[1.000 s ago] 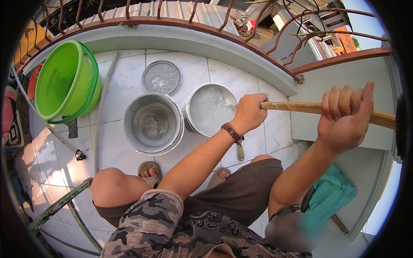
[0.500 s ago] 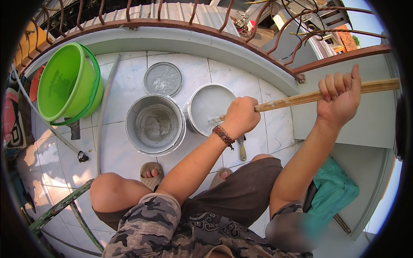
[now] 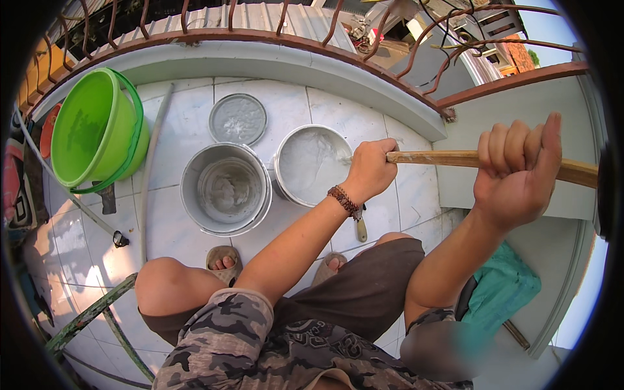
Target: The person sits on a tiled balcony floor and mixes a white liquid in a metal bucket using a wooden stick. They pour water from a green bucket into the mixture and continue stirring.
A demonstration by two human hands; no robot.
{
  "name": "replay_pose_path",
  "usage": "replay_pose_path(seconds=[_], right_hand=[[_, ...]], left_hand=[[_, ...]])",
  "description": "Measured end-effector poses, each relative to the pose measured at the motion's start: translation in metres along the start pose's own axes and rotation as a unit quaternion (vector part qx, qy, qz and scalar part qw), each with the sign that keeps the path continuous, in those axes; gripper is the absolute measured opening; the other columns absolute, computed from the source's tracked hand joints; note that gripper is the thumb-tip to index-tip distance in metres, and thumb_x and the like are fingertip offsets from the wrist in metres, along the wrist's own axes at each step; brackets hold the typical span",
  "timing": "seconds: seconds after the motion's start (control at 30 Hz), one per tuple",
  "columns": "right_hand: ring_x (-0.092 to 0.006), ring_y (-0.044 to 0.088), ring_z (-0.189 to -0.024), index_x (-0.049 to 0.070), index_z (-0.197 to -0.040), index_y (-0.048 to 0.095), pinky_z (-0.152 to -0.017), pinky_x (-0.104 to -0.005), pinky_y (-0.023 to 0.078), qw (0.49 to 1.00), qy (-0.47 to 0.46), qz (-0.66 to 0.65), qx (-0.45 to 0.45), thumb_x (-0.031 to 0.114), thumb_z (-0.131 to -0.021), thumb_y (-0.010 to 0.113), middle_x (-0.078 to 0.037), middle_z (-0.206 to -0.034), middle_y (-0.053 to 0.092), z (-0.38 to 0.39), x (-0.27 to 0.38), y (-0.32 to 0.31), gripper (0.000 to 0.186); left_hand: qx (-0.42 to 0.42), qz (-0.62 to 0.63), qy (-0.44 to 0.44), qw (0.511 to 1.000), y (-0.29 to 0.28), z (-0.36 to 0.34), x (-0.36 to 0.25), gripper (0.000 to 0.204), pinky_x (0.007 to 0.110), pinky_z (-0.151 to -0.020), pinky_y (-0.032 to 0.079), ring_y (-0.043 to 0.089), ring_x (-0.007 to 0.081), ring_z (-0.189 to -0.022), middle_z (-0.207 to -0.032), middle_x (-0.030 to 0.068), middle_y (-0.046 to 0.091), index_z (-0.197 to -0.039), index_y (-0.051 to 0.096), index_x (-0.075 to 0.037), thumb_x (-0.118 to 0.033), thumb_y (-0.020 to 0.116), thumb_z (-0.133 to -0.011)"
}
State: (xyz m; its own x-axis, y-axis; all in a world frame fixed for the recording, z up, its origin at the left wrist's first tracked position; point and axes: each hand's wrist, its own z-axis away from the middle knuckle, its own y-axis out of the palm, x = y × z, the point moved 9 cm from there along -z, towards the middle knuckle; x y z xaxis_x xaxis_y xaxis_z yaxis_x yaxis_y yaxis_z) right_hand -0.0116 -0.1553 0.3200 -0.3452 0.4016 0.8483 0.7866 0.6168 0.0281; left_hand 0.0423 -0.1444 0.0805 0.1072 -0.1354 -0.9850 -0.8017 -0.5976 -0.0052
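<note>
My left hand [image 3: 372,170], with a braided bracelet on its wrist, is wrapped round a long wooden stick [image 3: 435,158]. My right hand [image 3: 517,172] holds the same stick farther right, fingers curled round it. The stick's lower end, mostly hidden behind my left hand, reaches the right rim of a white bucket [image 3: 278,156]. Smooth light-grey paste [image 3: 312,162] fills much of that bucket. Close to its left stands a second bucket [image 3: 194,185], with grey residue on its inside. Below my left hand lies a tool with a pale handle [image 3: 361,230], its other end hidden.
A round, paste-smeared lid [image 3: 238,119] lies behind the buckets. Farther left are a large green tub [image 3: 68,153] and a pale pipe [image 3: 155,149] on the tiles. A low wall with a rusty railing [image 3: 286,41] curves across the far side. Teal sheeting [image 3: 504,286] lies at right.
The stick's lower end has shifted right and up to the bucket's rim, and the stick is more level. My right hand has come nearer and lower. The paste surface shows new ridges.
</note>
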Motion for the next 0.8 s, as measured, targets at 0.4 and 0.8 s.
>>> replay_pose_path(seconds=[0.4, 0.8], right_hand=[[-0.0079, 0.017, -0.042, 0.017, -0.053, 0.023, -0.04, -0.0269, 0.014, 0.98, 0.113, -0.035, -0.159, 0.027, -0.09, 0.059, 0.004, -0.05, 0.018, -0.024, -0.044, -0.052, 0.052], [-0.0096, 0.016, -0.042, 0.016, -0.053, 0.019, -0.041, -0.0277, 0.015, 0.991, 0.017, -0.064, -0.115, 0.031, -0.093, 0.051, 0.003, -0.049, 0.016, -0.008, -0.026, -0.03, 0.054]], left_hand=[[0.121, -0.084, -0.082, 0.986, -0.003, 0.018, 0.009, 0.015, 0.05, -0.072, 0.048, 0.058, 0.0454, -0.071, -0.07, 0.0277, 0.059, -0.073, 0.063, 0.003, -0.001, 0.049, -0.07], [-0.062, -0.085, 0.016, 0.994, -0.036, -0.017, 0.003, 0.012, 0.047, -0.064, 0.046, 0.058, 0.0418, -0.068, -0.068, 0.023, 0.06, -0.074, 0.061, 0.001, 0.003, 0.053, -0.066]])
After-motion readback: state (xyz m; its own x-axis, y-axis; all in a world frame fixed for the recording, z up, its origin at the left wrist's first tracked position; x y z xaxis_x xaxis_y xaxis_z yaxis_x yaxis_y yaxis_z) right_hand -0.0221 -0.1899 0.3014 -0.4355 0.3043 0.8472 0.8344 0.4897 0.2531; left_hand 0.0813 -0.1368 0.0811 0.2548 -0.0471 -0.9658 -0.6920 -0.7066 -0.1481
